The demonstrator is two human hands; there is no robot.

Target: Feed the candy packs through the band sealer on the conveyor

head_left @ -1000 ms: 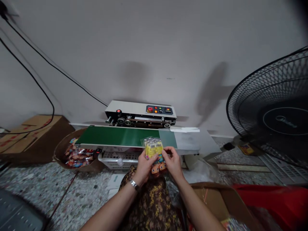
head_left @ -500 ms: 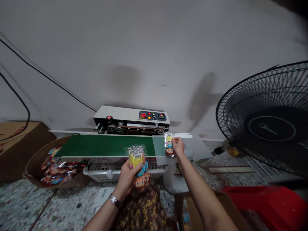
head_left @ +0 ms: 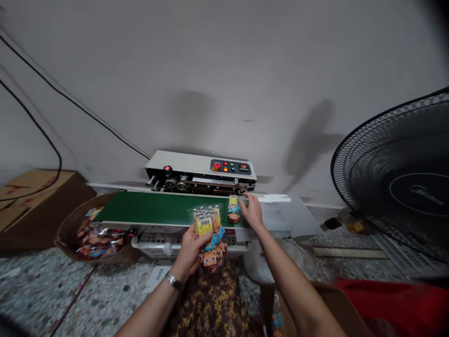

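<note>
My left hand (head_left: 191,250) grips a stack of small clear packets (head_left: 207,231) with yellow labels and cartoon faces, held above my lap. My right hand (head_left: 251,211) rests on the right end of the green conveyor belt (head_left: 154,208), fingertips touching a single packet (head_left: 233,210) that lies flat on the belt. Just behind the belt sits the grey sealing machine (head_left: 201,172), with red and orange buttons on its panel.
A round basket (head_left: 66,234) of sealed packets stands at the belt's left end, cardboard boxes (head_left: 31,201) beyond it. A large black fan (head_left: 396,178) stands on the right. A cardboard box (head_left: 333,304) and red bin (head_left: 403,299) lie near my right arm. Cables run along the wall.
My right hand took one packet off the stack, carried it to the metal plate on the right, then slid it left onto the green belt. The left hand kept hold of the stack.
</note>
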